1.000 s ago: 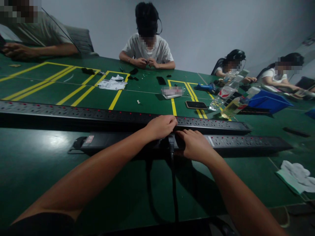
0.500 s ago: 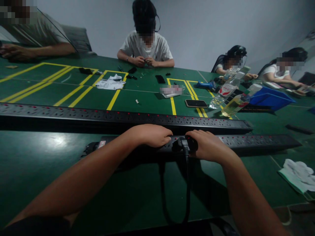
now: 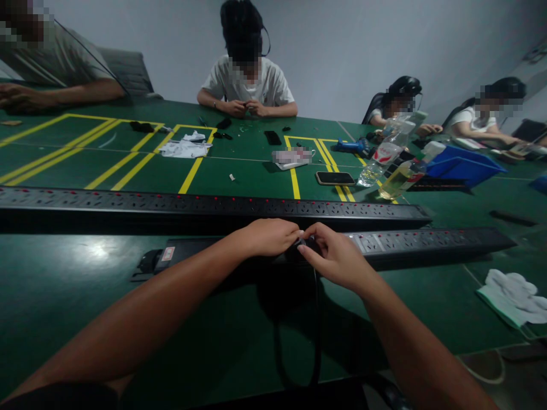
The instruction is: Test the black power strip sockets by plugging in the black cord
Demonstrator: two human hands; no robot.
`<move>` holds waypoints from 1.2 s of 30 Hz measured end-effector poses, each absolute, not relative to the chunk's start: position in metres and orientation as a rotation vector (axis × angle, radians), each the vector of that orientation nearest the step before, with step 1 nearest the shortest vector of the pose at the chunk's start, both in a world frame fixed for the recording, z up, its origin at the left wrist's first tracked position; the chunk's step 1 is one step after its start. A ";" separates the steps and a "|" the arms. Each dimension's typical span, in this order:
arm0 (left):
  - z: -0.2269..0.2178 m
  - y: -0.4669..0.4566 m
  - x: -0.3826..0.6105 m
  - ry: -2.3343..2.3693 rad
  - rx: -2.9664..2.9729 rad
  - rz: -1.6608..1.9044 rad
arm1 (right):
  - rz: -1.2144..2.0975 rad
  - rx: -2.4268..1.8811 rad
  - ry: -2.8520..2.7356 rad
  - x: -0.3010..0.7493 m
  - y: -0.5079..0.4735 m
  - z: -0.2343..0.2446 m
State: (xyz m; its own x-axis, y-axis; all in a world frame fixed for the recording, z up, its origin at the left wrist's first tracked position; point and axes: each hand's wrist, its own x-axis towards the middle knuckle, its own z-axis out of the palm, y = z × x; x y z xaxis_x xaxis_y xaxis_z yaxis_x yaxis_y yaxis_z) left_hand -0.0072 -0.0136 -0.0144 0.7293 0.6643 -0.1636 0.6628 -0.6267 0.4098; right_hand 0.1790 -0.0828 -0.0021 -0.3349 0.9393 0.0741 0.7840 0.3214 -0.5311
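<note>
A long black power strip with a row of sockets and red switches lies across the table in front of me. My left hand is closed over its middle, the fingertips curled out of sight on the far side. Right beside it, my right hand pinches the black plug, thumb in front and index finger on top. The fingers hide most of the plug, so whether it sits fully in a socket cannot be seen. Its black cable hangs in a loop toward me.
Behind lies a second, longer power strip. Beyond it are a phone, two bottles, a blue bin and crumpled white paper. White gloves lie at right. Several people sit across the green table.
My right hand has shifted left from beside the plug and now closes its thumb and index finger on it. The left hand stays on the strip. The view has turned slightly right.
</note>
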 end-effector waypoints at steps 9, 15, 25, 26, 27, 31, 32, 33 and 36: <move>-0.014 -0.013 -0.006 1.006 2.487 -0.005 | 0.625 -1.547 -2.148 0.178 -0.080 -0.008; -0.016 -0.012 -0.006 0.998 2.507 -0.015 | 0.648 -1.528 -2.143 0.177 -0.080 -0.009; -0.018 -0.011 -0.007 0.982 2.499 -0.001 | 0.641 -1.514 -2.140 0.178 -0.081 -0.009; -0.018 -0.011 -0.008 0.982 2.495 0.004 | 0.638 -1.516 -2.138 0.178 -0.081 -0.009; -0.019 -0.010 -0.008 0.984 2.491 0.009 | 0.640 -1.517 -2.139 0.177 -0.081 -0.009; -0.019 -0.009 -0.008 0.992 2.477 0.011 | 0.652 -1.512 -2.132 0.175 -0.081 -0.009; -0.018 -0.009 -0.008 0.995 2.472 0.006 | 0.655 -1.508 -2.121 0.174 -0.081 -0.009; -0.018 -0.009 -0.007 1.001 2.467 0.001 | 0.657 -1.504 -2.105 0.173 -0.081 -0.008; -0.016 -0.009 -0.007 1.026 2.454 -0.009 | 0.664 -1.497 -2.062 0.170 -0.081 -0.005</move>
State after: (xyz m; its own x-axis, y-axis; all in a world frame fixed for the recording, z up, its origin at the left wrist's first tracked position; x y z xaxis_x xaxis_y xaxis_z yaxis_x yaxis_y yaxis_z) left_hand -0.0065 -0.0088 -0.0158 0.7193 0.6696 -0.1848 0.6729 -0.6057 0.4246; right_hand 0.1703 -0.0806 -0.0053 -0.2679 0.9568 0.1128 0.7112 0.2753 -0.6468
